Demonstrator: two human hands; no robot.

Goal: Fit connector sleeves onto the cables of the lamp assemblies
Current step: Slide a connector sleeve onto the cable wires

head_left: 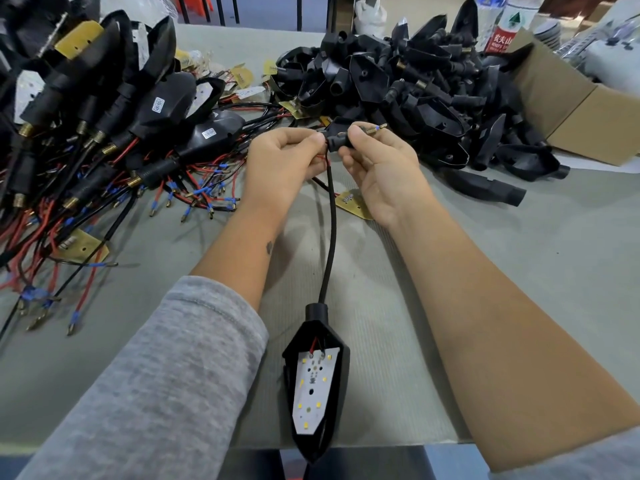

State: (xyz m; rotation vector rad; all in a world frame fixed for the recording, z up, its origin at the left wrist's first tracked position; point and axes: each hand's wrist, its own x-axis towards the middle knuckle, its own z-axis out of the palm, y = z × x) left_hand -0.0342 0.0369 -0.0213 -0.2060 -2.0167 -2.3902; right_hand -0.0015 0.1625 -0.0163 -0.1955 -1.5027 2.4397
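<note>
A black lamp housing (317,386) with a white LED board lies at the near table edge. Its black cable (331,237) runs up to my hands. My left hand (280,161) pinches the cable's upper end, where a red wire shows. My right hand (377,164) grips a black connector sleeve (337,139) on that end; a threaded brass tip with a blue-sleeved terminal (375,127) sticks out past my thumb.
Finished lamps with red and black wires are heaped at the left (104,133). A pile of empty black housings and sleeves (415,88) lies at the back right beside a cardboard box (571,109). A brass plate (356,204) lies under my right hand.
</note>
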